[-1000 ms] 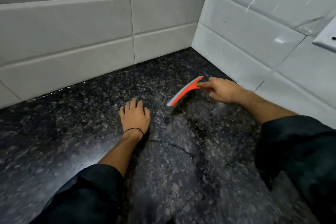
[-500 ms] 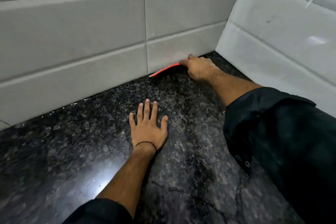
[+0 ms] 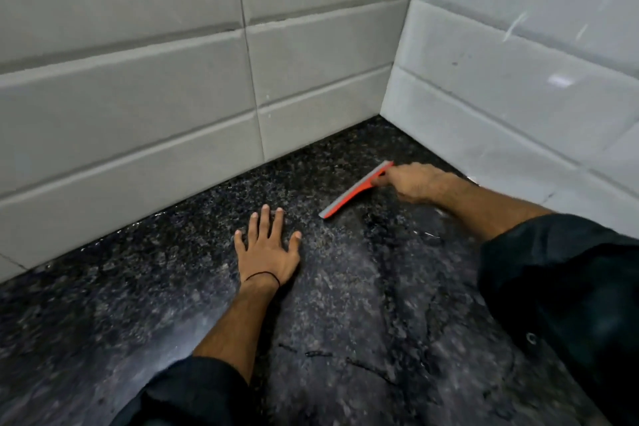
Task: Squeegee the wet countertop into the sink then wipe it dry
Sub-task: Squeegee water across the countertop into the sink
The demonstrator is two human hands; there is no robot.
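Note:
My right hand grips the handle of an orange squeegee with a grey rubber edge. Its blade rests slanted on the dark speckled granite countertop, a little out from the wall corner. My left hand lies flat on the countertop with fingers spread, to the left of the blade and apart from it. A thin black band circles the left wrist. Wet streaks and dark water lines show on the stone near the blade and toward me. No sink is in view.
White tiled walls close the countertop at the back and on the right, meeting in a corner. Dark sleeves cover both my forearms. A bright light reflection lies on the stone at lower left.
The squeegee was pressed along the foot of the back wall half a second ago. My right hand has since drawn it away from the wall, toward me and to the right. My left hand stays flat.

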